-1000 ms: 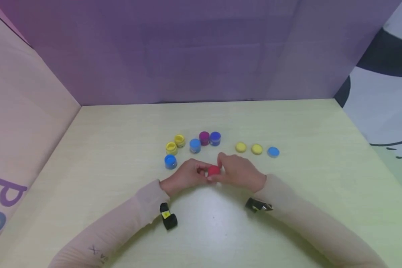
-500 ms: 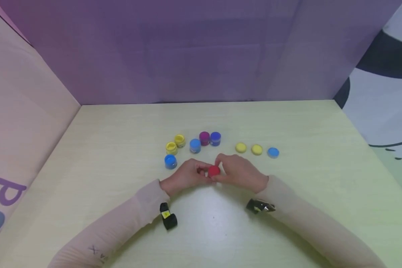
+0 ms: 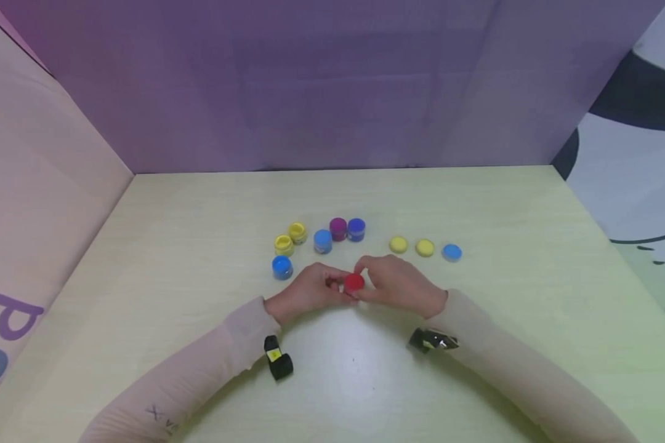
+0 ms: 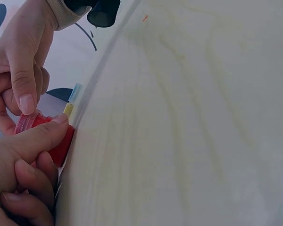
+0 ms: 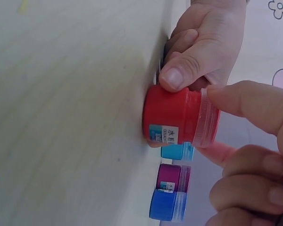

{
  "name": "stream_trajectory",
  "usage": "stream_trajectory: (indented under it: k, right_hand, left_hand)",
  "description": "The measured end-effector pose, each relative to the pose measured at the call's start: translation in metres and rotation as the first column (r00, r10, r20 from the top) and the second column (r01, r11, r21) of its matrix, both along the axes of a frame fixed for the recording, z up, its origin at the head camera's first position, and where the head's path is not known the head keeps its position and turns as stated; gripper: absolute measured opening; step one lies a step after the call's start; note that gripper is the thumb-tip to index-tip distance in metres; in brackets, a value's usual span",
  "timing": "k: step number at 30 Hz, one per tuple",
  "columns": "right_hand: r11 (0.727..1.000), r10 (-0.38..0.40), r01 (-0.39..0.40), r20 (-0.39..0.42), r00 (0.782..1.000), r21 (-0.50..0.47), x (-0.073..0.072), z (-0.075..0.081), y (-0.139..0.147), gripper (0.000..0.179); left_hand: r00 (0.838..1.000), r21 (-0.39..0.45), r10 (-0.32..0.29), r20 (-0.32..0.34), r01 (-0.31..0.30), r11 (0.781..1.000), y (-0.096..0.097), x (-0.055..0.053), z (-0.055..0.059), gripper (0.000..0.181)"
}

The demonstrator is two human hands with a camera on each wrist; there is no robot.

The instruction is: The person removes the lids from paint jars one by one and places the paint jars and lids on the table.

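A small red paint jar (image 3: 354, 282) stands at the middle of the table between both hands. My left hand (image 3: 313, 286) grips its body with thumb and fingers. With thumb and index finger, my right hand (image 3: 399, 283) pinches the clear-rimmed lid (image 5: 207, 117). In the right wrist view a strip of red neck (image 5: 193, 113) shows between body and lid, and the lid leans a little. The jar body bears a blue and white label (image 5: 163, 133). The left wrist view shows both thumbs on the jar, its lower part partly hidden by the left fingers.
Behind the hands stand a purple jar (image 3: 338, 229), a dark blue jar (image 3: 357, 229) and a light blue jar (image 3: 322, 241). Left of them are two uncapped yellow jars (image 3: 284, 245) and a blue jar (image 3: 282, 267). Two yellow lids (image 3: 425, 248) and a blue lid (image 3: 452, 252) lie to the right.
The right hand's fingers have shifted slightly around the red lid, and its wrist has moved a little to the right. The left hand keeps its grip in place.
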State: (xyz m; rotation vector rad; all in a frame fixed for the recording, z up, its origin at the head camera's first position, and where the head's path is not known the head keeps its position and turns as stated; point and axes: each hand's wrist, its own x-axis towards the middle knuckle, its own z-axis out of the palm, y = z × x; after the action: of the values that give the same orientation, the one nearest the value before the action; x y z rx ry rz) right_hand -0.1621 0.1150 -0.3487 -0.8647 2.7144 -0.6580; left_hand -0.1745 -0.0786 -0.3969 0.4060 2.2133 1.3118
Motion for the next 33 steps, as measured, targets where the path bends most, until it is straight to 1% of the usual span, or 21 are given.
stream_trajectory:
  k: [5, 9, 15, 18, 24, 29, 33]
  right_hand:
    - [1.000, 0.019, -0.019, -0.010, 1.000, 0.013, -0.002, 0.002, 0.000, 0.034]
    - [0.999, 0.017, -0.016, -0.013, 1.000, 0.028, -0.003, 0.005, 0.001, 0.035]
    - [0.999, -0.003, 0.003, 0.007, 1.000, 0.034, -0.004, 0.006, 0.004, 0.035]
    - [0.999, -0.029, 0.028, 0.021, 0.999, 0.044, -0.004, 0.005, 0.007, 0.036]
    - [0.995, -0.092, 0.091, 0.036, 0.995, 0.039, -0.003, 0.006, 0.021, 0.035]
    - [0.989, -0.142, 0.140, 0.052, 0.988, 0.035, -0.003, 0.003, 0.035, 0.033]
    - [0.983, -0.183, 0.181, 0.053, 0.982, 0.038, -0.004, 0.002, 0.047, 0.034]
  left_hand:
    - [1.000, 0.004, -0.004, -0.004, 0.004, 1.000, 0.000, 0.000, 0.000, 0.029]
    - [1.000, 0.005, 0.003, -0.003, -0.003, 1.000, 0.000, 0.000, 0.001, 0.028]
    - [1.000, 0.023, 0.019, 0.025, -0.020, 1.000, 0.001, 0.000, 0.000, 0.029]
    - [0.999, 0.035, 0.022, 0.043, -0.024, 0.999, 0.001, 0.000, -0.001, 0.032]
    - [0.998, -0.001, 0.043, 0.046, -0.043, 0.999, 0.002, 0.001, 0.001, 0.037]
    - [0.996, -0.014, 0.060, 0.072, -0.059, 0.998, 0.000, 0.002, 0.003, 0.041]
    - [0.996, -0.003, 0.058, 0.075, -0.058, 0.998, -0.003, 0.003, 0.005, 0.043]
